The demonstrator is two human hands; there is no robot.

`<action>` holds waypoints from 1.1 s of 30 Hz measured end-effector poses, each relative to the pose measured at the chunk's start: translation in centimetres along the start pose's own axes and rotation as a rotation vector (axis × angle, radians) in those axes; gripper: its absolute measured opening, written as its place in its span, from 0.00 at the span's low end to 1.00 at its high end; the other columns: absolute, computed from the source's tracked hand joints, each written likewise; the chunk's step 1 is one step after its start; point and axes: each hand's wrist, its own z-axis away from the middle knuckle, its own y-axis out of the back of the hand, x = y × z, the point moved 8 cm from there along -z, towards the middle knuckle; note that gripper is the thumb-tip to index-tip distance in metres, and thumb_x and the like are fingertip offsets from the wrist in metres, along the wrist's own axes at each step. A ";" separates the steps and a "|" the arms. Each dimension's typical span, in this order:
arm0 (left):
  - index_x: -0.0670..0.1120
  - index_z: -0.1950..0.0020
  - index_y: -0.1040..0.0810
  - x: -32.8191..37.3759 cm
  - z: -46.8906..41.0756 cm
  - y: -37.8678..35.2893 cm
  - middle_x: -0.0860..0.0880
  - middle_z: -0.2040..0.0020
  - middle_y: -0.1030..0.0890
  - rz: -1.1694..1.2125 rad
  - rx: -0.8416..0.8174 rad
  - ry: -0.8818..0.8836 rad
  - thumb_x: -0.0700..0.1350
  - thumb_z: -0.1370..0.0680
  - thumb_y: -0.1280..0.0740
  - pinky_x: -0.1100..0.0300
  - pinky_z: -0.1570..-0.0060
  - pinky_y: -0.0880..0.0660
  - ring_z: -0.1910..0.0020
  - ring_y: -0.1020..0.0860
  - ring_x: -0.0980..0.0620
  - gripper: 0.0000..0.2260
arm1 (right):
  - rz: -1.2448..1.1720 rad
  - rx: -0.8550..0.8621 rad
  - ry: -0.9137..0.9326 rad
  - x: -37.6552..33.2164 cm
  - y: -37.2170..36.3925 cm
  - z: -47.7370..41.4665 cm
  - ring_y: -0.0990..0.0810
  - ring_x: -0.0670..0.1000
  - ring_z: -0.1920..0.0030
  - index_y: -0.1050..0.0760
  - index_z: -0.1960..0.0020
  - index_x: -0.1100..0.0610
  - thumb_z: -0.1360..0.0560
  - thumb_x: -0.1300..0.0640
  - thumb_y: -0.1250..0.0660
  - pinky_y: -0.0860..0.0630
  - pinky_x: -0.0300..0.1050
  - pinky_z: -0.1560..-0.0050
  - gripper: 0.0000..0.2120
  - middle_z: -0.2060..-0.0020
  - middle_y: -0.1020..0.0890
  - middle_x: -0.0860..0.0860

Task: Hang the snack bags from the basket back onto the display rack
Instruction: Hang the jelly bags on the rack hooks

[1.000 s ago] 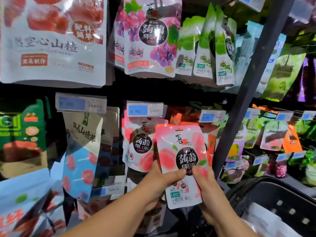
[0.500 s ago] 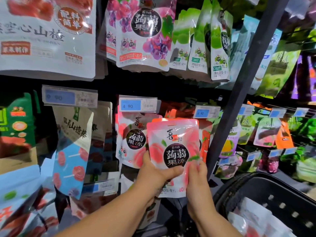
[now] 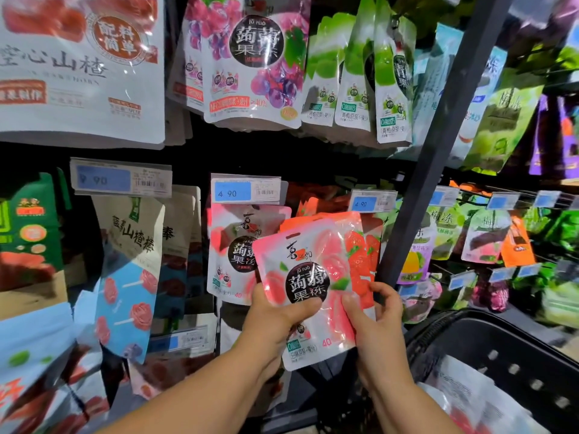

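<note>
Left of centre in the frame, hung bags (image 3: 230, 245) of the same peach design dangle under a price tag (image 3: 246, 191). The hook bearing them is hidden behind that tag. Just right of them the left hand (image 3: 275, 321) grips the bag (image 3: 308, 277), thumb laid across the dark round label on its front, fingers out of sight behind. The bag is held up in front of the display, tilted with its top leaning left and overlapping the hung bags' lower right. Its slot (image 3: 293, 235) sits below the tag. The right hand (image 3: 376, 321) pinches the bag's lower right edge, thumb on the front, the other fingers curled. Behind the bag's right side hang red bags (image 3: 360, 245). Further right stands a dark post (image 3: 438, 151), and at lower right is the basket (image 3: 501, 355), with more packets in it.

The step appears to be threading the slot onto the hook. To do it well, the bag likely needs lifting until the slot meets the hook's tip, and squaring so the slot lies level. A grip nearer the top would probably keep the glossy film from folding. It should go straight back on the peach row, not drift right onto the red one.
</note>
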 end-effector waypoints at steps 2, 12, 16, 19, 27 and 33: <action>0.55 0.47 0.29 0.2 0.1 0.0 0.44 0.49 0.16 0.040 -0.018 0.013 0.28 0.33 0.25 0.63 0.69 0.22 0.59 0.15 0.50 0.28 | -0.066 -0.025 -0.077 1.2 0.1 -0.6 0.17 0.58 0.45 0.29 0.46 0.37 0.34 0.55 0.19 0.21 0.61 0.43 0.25 0.42 0.19 0.55; 0.43 0.32 0.28 0.1 0.3 -0.4 0.37 0.46 0.16 0.076 -0.139 0.058 0.33 0.41 0.20 0.43 0.48 0.20 0.48 0.17 0.36 0.39 | -0.240 -0.375 -0.392 2.3 -1.3 -0.9 0.14 0.58 0.55 0.22 0.39 0.66 0.33 0.63 0.28 0.17 0.48 0.60 0.23 0.48 0.16 0.64; 0.45 0.32 0.28 0.2 0.3 -0.3 0.39 0.46 0.16 0.081 -0.123 0.020 0.34 0.41 0.22 0.42 0.46 0.21 0.48 0.17 0.38 0.37 | -0.343 -0.346 -0.450 3.3 -1.3 -0.6 0.15 0.60 0.51 0.22 0.38 0.64 0.31 0.59 0.29 0.17 0.54 0.50 0.22 0.47 0.16 0.63; 0.44 0.35 0.27 0.6 0.2 -0.2 0.40 0.48 0.15 0.065 -0.121 -0.007 0.34 0.41 0.24 0.48 0.53 0.19 0.50 0.16 0.40 0.35 | -0.420 -0.344 -0.463 3.6 -1.5 -0.5 0.16 0.61 0.48 0.23 0.38 0.63 0.30 0.57 0.30 0.19 0.57 0.48 0.22 0.46 0.17 0.63; 0.50 0.41 0.25 0.8 -0.1 0.5 0.44 0.50 0.14 0.072 -0.024 -0.067 0.28 0.35 0.25 0.51 0.54 0.20 0.53 0.15 0.44 0.28 | -0.461 -0.225 -0.440 4.7 -0.7 -2.0 0.16 0.61 0.51 0.23 0.38 0.65 0.31 0.57 0.30 0.17 0.55 0.52 0.23 0.45 0.18 0.66; 0.51 0.31 0.31 1.5 -0.8 2.0 0.44 0.41 0.19 -0.049 0.032 -0.098 0.32 0.42 0.18 0.59 0.64 0.21 0.48 0.18 0.42 0.43 | -0.411 -0.145 -0.428 4.9 0.5 -4.5 0.14 0.57 0.55 0.23 0.39 0.61 0.31 0.56 0.29 0.16 0.53 0.59 0.22 0.49 0.15 0.60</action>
